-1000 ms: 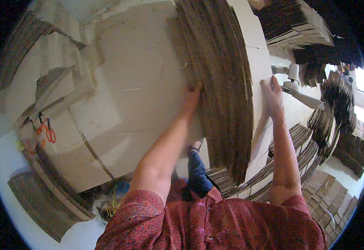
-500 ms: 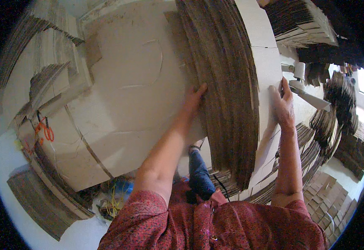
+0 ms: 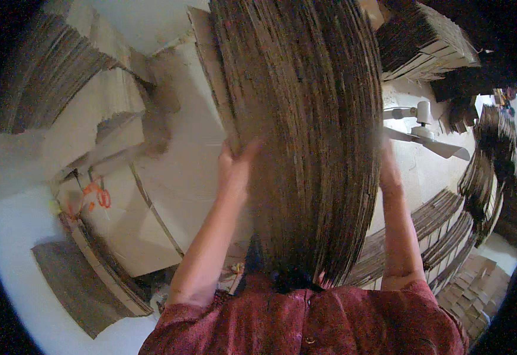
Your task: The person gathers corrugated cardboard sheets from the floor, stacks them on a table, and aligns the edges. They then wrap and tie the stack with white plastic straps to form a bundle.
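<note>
A thick stack of brown cardboard sheets [image 3: 306, 130] stands on edge in front of my body, its layered edges facing up toward me. My left hand [image 3: 238, 160] grips its left side, the thumb on the layered edges and the fingers mostly out of sight. On the opposite side, my right hand [image 3: 390, 163] presses against the stack, its fingers largely hidden and blurred. Below the stack's left side lies a broad pale cardboard surface [image 3: 190, 130].
Orange-handled scissors [image 3: 102, 194] lie at the left. More cardboard stacks stand at the far left [image 3: 51, 65], lower left [image 3: 84, 290] and far right [image 3: 427, 41]. A white fan [image 3: 427, 133] is just right of my right hand, with rows of cardboard [image 3: 400, 236] below it.
The stack has shifted left and tilted, so more of its layered edges face me and its pale right face is hidden. Both hands have moved with it, the left one further left.
</note>
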A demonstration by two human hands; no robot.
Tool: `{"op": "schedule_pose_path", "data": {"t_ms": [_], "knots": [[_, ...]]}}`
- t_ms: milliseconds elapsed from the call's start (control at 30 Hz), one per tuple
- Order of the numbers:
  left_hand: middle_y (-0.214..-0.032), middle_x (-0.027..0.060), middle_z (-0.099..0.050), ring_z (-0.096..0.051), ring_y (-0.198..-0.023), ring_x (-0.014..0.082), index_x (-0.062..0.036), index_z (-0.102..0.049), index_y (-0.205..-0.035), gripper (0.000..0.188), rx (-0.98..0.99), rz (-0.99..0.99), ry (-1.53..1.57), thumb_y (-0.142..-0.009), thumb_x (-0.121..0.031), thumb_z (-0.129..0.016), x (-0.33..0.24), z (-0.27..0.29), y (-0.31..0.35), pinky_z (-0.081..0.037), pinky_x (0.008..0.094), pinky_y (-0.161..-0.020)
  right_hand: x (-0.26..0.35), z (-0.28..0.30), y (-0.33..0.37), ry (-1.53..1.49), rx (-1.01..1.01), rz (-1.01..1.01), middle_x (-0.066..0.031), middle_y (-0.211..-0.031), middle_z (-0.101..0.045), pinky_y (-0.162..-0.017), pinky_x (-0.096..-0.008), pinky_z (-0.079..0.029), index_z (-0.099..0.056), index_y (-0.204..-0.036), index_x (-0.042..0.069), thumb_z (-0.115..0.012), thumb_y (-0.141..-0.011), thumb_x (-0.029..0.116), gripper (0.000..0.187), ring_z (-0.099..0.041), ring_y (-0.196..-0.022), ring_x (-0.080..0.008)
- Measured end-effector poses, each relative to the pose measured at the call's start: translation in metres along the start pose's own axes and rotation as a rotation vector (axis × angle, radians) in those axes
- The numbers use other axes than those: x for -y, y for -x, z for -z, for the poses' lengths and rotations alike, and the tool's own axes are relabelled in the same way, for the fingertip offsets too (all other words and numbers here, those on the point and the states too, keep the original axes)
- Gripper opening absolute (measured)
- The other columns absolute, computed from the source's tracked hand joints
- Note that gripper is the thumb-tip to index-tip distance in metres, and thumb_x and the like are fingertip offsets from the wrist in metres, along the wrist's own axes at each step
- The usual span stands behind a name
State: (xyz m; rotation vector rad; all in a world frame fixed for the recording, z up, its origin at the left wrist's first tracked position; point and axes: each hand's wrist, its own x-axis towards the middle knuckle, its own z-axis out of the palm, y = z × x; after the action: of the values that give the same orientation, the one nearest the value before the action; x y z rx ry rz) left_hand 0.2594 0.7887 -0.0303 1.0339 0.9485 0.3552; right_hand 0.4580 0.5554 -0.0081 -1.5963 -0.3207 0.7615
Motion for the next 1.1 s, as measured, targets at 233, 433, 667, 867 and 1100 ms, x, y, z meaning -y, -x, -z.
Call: {"op": "schedule_pose_path", "data": {"t_ms": [233, 433, 667, 867, 1100], "knots": [[-0.099, 0.0055, -0.060, -0.054, -0.086, 0.0129, -0.0015, -0.050, -0.116, 0.044, -0.088, 0.055, -0.480, -0.080, -0.025, -0.064, 0.035, 0.051, -0.029, -0.043, 0.0275, -0.076, -0.178, -0.016, -0.048, 0.372, 0.110, 0.119, -0.0129, -0.138, -0.035, -0.102, -0.0338, -0.028, -0.032, -0.134, 0.001, -0.030, -0.096, 0.025, 0.045, -0.035, -0.125, -0.0240], [-0.121, 0.0070, -0.050, -0.047, -0.107, 0.0162, -0.0091, -0.028, -0.137, 0.065, -0.099, 0.092, -0.306, -0.084, -0.028, -0.060, 0.082, 0.067, -0.040, -0.039, 0.0307, -0.090, -0.116, -0.045, -0.042, -0.398, -0.195, -0.387, -0.0083, -0.113, -0.056, -0.086, -0.0329, -0.041, -0.050, -0.118, 0.001, -0.052, -0.089, 0.027, 0.039, -0.053, -0.099, -0.0212], [-0.130, 0.0083, -0.042, -0.042, -0.116, 0.0208, -0.0122, -0.020, -0.139, 0.072, 0.037, 0.260, -0.105, -0.082, -0.029, -0.061, 0.075, 0.054, -0.048, -0.036, 0.0354, -0.096, -0.102, -0.055, -0.058, -0.033, 0.057, -0.387, -0.0079, -0.094, -0.061, -0.072, -0.0294, -0.048, -0.053, -0.112, 0.000, -0.069, -0.075, 0.036, 0.054, -0.058, -0.081, -0.0170], [-0.133, 0.0091, -0.039, -0.039, -0.120, 0.0215, -0.0125, -0.018, -0.140, 0.074, 0.039, 0.133, -0.076, -0.082, -0.028, -0.061, 0.050, 0.035, -0.014, -0.034, 0.0355, -0.098, -0.073, -0.051, -0.041, -0.109, 0.069, -0.333, -0.0081, -0.094, -0.062, -0.071, -0.0321, -0.049, -0.052, -0.114, 0.001, -0.071, -0.074, 0.026, 0.051, -0.059, -0.080, -0.0163], [-0.134, 0.0146, -0.034, -0.037, -0.121, 0.0239, -0.0040, -0.016, -0.139, 0.071, -0.214, 0.018, -0.158, -0.083, -0.018, -0.058, 0.090, 0.040, 0.032, -0.031, 0.0348, -0.100, -0.105, -0.067, -0.032, 0.021, 0.175, -0.279, -0.0093, -0.103, -0.060, -0.083, -0.0326, -0.046, -0.048, -0.118, -0.001, -0.074, -0.069, 0.021, 0.059, -0.058, -0.090, -0.0187]]}}
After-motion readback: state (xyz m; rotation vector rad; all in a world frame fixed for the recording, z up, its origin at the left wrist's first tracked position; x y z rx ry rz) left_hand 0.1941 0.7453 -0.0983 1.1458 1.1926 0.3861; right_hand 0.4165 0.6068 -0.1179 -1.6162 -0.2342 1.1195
